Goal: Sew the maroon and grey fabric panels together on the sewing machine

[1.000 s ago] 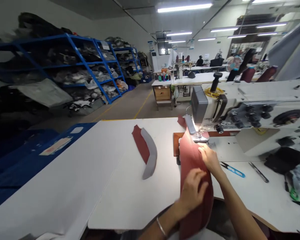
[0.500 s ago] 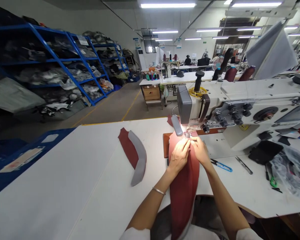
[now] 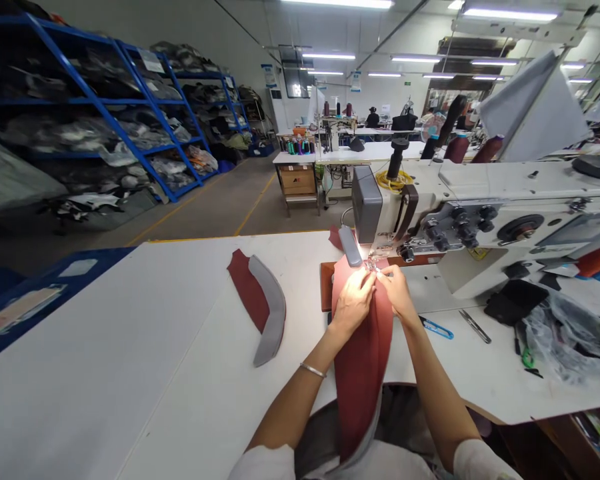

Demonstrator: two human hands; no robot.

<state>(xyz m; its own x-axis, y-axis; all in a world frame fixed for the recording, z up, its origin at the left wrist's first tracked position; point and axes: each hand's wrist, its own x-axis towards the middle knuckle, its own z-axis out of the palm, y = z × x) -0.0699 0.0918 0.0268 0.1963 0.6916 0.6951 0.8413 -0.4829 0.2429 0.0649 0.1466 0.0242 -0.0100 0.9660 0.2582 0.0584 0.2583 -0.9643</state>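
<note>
A long dark-red fabric piece (image 3: 359, 380) with a grey underside runs from the sewing machine (image 3: 395, 207) down over the table's front edge to my lap. My left hand (image 3: 351, 301) lies on it just left of the presser foot (image 3: 371, 264), fingertips pinched together at the seam. Opposite, my right hand (image 3: 396, 291) grips the fabric's edge close to the foot, thumb and finger closed. The needle area is brightly lit, and the fingertips partly cover the seam. Another red and grey fabric piece (image 3: 263, 303) rests on the table to the left.
On the white table (image 3: 180, 347), blue-handled thread snips (image 3: 437, 328) and metal snips (image 3: 475, 325) lie right of my right arm. Farther right are a black pouch (image 3: 513, 300) and a clear plastic bag (image 3: 560, 340). Blue shelving (image 3: 95, 100) stands at the back left.
The camera view has shifted slightly, so the scene sits a little farther left. Both hands stay on the fabric at the presser foot; my right fingers appear slightly raised.
</note>
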